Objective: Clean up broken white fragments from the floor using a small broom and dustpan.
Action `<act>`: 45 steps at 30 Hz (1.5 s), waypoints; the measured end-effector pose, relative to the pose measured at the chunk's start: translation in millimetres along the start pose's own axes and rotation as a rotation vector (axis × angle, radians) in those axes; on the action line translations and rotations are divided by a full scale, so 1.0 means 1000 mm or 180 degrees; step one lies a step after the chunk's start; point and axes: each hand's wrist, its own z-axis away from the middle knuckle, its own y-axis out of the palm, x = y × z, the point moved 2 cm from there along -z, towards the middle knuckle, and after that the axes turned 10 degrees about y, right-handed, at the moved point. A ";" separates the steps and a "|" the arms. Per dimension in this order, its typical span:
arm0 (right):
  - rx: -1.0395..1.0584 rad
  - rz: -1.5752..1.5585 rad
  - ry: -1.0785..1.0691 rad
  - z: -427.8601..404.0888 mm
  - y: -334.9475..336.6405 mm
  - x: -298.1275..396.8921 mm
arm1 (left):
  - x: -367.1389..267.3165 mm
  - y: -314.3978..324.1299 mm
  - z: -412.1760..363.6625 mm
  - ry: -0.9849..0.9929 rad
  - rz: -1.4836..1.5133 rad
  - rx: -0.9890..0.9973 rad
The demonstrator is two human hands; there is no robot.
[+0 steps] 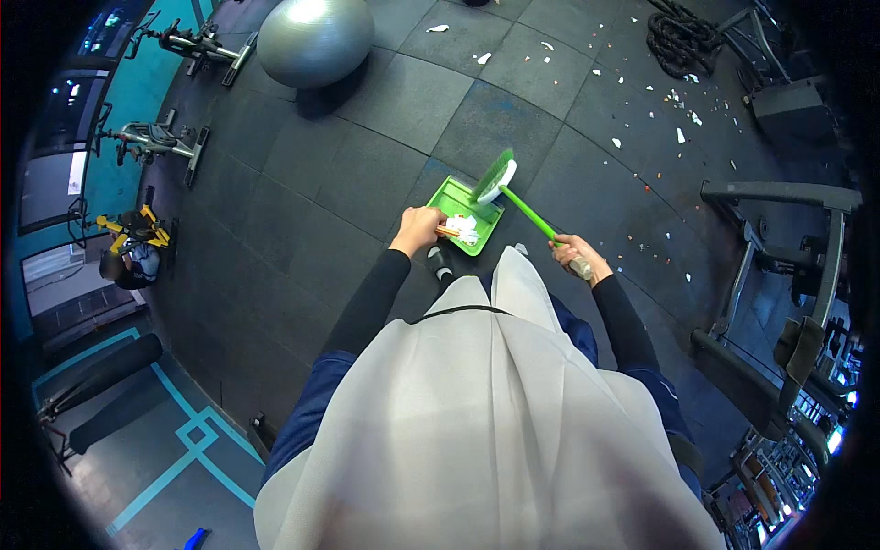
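Observation:
My left hand point(419, 229) grips the handle of a green dustpan point(450, 198) close in front of my feet. White scraps point(466, 228) lie heaped in the pan, at its end nearer me. In my right hand point(581, 256) is the green stick of a hand broom point(533, 212), held near its pale end. The broom's white head and green bristles point(493, 172) are at the pan's right edge, tilted over it; whether they touch it I cannot tell.
White and reddish scraps point(680, 135) are strewn over the dark tile floor point(385, 151), mostly ahead and right. A silver exercise ball point(316, 41), a coiled black rope point(680, 41) and exercise bikes point(155, 137) stand around. Gym machine frames point(784, 196) line the right; a person point(130, 265) is at far left.

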 end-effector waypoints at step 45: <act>-0.1133 0.1112 -0.0414 -0.005 -0.003 -0.034 | 0.017 0.005 0.013 -0.0196 0.0034 0.0143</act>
